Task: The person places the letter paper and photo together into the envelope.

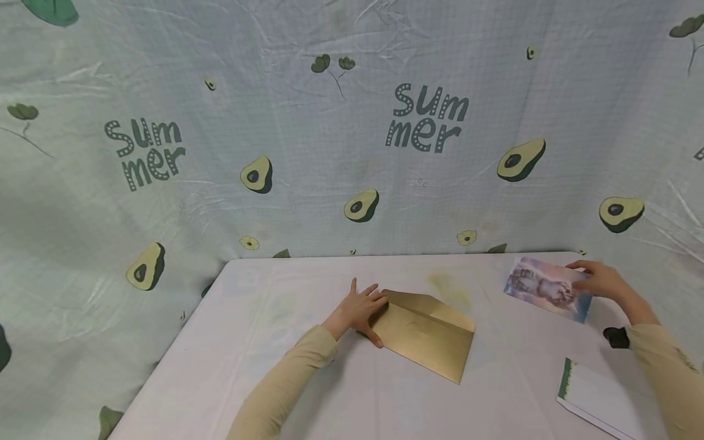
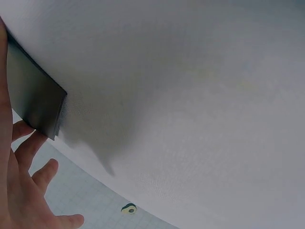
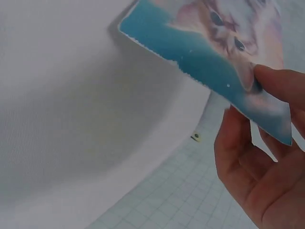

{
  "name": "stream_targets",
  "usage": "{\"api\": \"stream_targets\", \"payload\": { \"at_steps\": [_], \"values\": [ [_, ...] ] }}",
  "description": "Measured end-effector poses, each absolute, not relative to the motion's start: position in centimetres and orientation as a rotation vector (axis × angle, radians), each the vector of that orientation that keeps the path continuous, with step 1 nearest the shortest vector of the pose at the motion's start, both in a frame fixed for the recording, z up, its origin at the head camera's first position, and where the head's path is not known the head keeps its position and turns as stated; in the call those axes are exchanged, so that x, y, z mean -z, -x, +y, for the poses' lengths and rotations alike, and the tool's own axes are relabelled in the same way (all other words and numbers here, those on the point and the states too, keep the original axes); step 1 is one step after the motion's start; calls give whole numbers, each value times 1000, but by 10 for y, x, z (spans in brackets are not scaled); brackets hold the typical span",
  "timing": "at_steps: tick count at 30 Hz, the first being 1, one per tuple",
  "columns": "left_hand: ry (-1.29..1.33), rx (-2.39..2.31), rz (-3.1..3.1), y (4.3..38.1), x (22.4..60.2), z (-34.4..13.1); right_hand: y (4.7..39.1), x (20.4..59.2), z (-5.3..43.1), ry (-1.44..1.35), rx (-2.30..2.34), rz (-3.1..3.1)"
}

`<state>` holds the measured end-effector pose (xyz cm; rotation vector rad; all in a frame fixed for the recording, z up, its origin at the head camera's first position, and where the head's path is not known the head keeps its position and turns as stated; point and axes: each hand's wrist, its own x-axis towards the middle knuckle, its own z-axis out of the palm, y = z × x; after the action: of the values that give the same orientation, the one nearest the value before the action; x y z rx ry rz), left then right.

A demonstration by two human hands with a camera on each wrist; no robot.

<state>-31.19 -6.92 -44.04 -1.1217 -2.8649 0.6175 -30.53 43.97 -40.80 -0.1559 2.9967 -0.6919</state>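
Observation:
A gold envelope [image 1: 426, 342] with its flap raised is at the middle of the table. My left hand [image 1: 360, 311] grips its left end between thumb and fingers, with other fingers spread away. In the left wrist view the envelope [image 2: 35, 90] looks dark, and fingertips touch its edge. At the far right, my right hand [image 1: 602, 284] holds a picture card [image 1: 541, 287] by its right end. The right wrist view shows a cat on a blue and pink ground on the card [image 3: 205, 57], pinched between thumb and fingers and tilted above the table.
A white pad with a green edge [image 1: 605, 400] lies at the near right, partly behind the right sleeve [image 1: 668, 379]. A small black patch [image 1: 616, 337] shows beside the cuff. A cloth printed with avocados [image 1: 363, 205] hangs behind the white table [image 1: 264, 366].

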Motion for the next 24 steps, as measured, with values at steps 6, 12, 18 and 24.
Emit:
{"api": "stream_targets", "payload": {
  "at_steps": [6,12,18,24],
  "values": [
    [1109,-618,-2875,311,441,-69,294,403,445,160,989,2844],
    [1119,-619,-2870,311,442,-69,283,401,446,188,1250,2670],
    [1123,-634,-2851,311,442,-70,279,401,441,355,1535,2417],
    [1121,-638,-2832,309,442,-70,280,402,417,439,1541,2366]
  ]
}}
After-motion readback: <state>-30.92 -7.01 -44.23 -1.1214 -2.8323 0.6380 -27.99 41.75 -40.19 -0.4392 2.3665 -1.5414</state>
